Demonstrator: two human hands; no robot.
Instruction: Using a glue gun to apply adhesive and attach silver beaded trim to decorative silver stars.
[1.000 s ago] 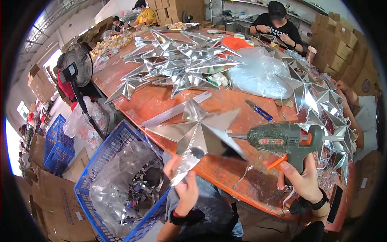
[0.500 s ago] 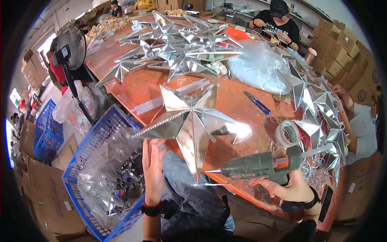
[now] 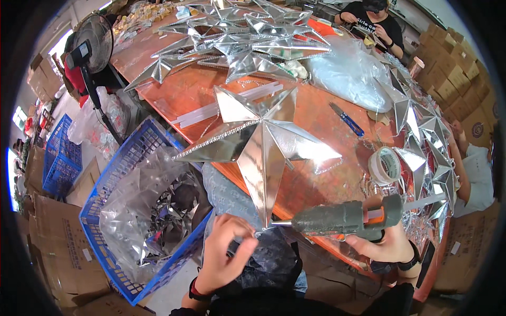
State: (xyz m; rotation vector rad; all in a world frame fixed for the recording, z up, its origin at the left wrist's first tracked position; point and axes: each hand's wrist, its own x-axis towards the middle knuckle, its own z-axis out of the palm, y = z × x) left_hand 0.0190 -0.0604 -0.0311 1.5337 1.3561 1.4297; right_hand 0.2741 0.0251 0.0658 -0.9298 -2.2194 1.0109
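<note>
A shiny silver five-pointed star (image 3: 266,142) lies on the table's near edge, one point hanging over toward me. Thin beaded silver trim runs along its left arm. My right hand (image 3: 387,245) is closed around the handle of a dark green glue gun (image 3: 332,220), with a translucent glue stick (image 3: 424,201) sticking out of its back. The gun's metal nozzle is at the tip of the star's lower point. Beside that tip, the thumb and fingers of my left hand (image 3: 226,255) come together in a pinch; what they hold is too small to make out.
A heap of silver stars (image 3: 232,45) covers the far table. Nearby lie glue sticks (image 3: 226,105), a blue-handled knife (image 3: 348,120), a tape roll (image 3: 385,166) and a plastic bag (image 3: 348,71). At left stand a blue crate (image 3: 95,210) and a fan (image 3: 92,45). Other people sit far right.
My left hand has moved from under the star's left arm to its lower tip and closed into a pinch. The nozzle now meets that tip.
</note>
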